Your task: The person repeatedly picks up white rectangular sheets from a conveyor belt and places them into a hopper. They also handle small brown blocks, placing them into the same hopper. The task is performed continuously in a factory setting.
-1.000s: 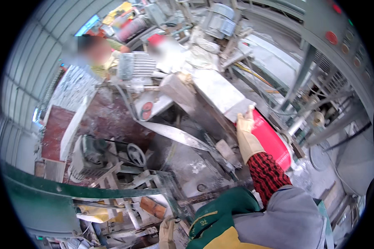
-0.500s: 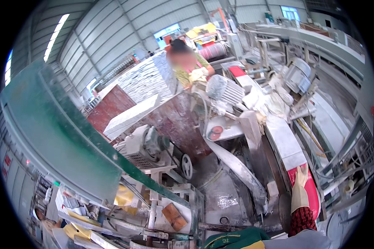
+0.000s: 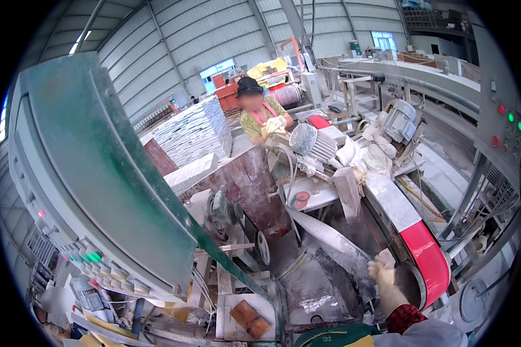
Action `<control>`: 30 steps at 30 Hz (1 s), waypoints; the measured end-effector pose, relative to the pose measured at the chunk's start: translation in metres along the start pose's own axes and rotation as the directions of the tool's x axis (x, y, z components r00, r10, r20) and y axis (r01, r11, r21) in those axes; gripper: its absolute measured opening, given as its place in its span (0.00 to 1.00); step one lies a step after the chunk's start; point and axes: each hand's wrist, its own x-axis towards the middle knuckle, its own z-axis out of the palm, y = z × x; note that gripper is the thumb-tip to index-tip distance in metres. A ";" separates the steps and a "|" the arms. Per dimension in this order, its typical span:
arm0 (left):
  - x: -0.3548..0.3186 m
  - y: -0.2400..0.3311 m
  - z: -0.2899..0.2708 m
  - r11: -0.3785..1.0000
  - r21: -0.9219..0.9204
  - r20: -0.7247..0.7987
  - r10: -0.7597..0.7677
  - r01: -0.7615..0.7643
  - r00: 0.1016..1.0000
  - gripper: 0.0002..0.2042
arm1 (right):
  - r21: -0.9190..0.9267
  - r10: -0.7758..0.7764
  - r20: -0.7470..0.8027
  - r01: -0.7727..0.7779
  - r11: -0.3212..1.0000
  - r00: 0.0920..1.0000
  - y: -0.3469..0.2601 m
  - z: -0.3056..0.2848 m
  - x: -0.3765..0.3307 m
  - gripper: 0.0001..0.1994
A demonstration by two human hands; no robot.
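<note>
Red guard (image 3: 428, 263) seemingly crowds right hand (image 3: 383, 276).

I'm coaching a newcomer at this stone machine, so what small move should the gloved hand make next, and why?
Probably ease the gloved right hand a little to the right, onto the red slab. The hand hangs open just left of the slab's near end, apart from it, above the wet grey chute. The slab lies on the belt, nothing holding it. The left hand is out of view.

Round red-and-black label (image 3: 299, 200) on the pale machine shelf at centre, no packages, signs or screens clearly visible
</note>
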 end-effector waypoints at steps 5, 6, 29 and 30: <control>0.028 0.042 -0.003 0.985 0.084 -0.148 -0.136 0.150 0.980 0.28 | -0.380 0.186 0.057 -0.151 0.913 0.981 0.020 0.044 -0.076 0.16; 0.028 0.046 -0.004 0.975 0.110 -0.195 -0.171 0.195 0.966 0.28 | -0.411 0.195 0.080 -0.146 0.900 0.978 0.029 0.054 -0.079 0.16; -0.037 0.116 -0.099 0.935 0.143 -0.052 0.335 -0.324 0.941 0.22 | -0.723 0.568 0.399 -0.134 0.677 0.720 0.024 0.109 -0.113 0.19; -0.041 0.116 -0.097 0.960 -0.059 -0.092 0.266 -0.272 0.959 0.22 | -0.597 0.506 0.425 -0.188 0.780 0.750 0.012 0.101 -0.100 0.19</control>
